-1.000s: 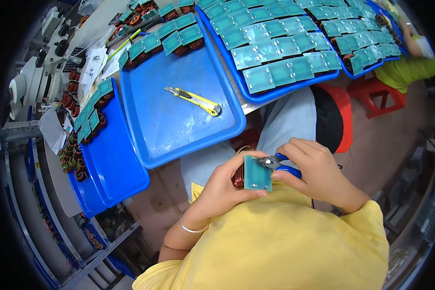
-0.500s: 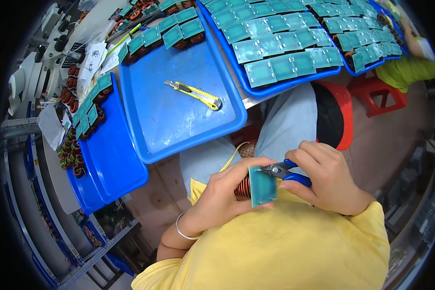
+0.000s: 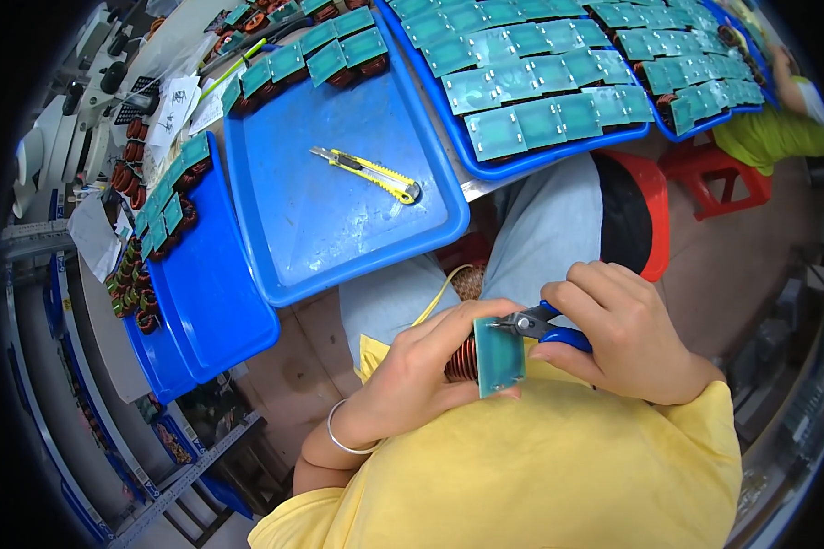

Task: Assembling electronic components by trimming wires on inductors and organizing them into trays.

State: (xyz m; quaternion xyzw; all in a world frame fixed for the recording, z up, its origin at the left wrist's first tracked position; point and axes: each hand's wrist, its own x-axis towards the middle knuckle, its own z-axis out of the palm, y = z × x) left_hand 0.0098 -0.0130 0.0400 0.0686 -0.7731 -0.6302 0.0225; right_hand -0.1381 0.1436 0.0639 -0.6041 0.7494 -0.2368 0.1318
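My left hand (image 3: 421,361) is closed around a copper-wound coil (image 3: 462,360) with a square green circuit board (image 3: 501,359) fixed to its face. The board stands nearly upright, turned to the right. My right hand (image 3: 618,329) grips small flush cutters (image 3: 545,327) by their blue handles. Their dark jaws reach the board's upper edge, at a small metal lead there. Whether the jaws are closed on that lead is too small to tell.
A blue tray (image 3: 288,274) ahead holds a yellow utility knife (image 3: 366,174) and several board-topped coils (image 3: 325,59). More coils fill a blue tray (image 3: 558,151) at the far right. Another blue tray (image 3: 247,334) lies left. A person's green sleeve (image 3: 769,137) shows beside a red stool (image 3: 719,178).
Almost nothing differs. Both hands, the coil with its board and the cutters keep nearly the same place, with only a slight shift of the whole view.
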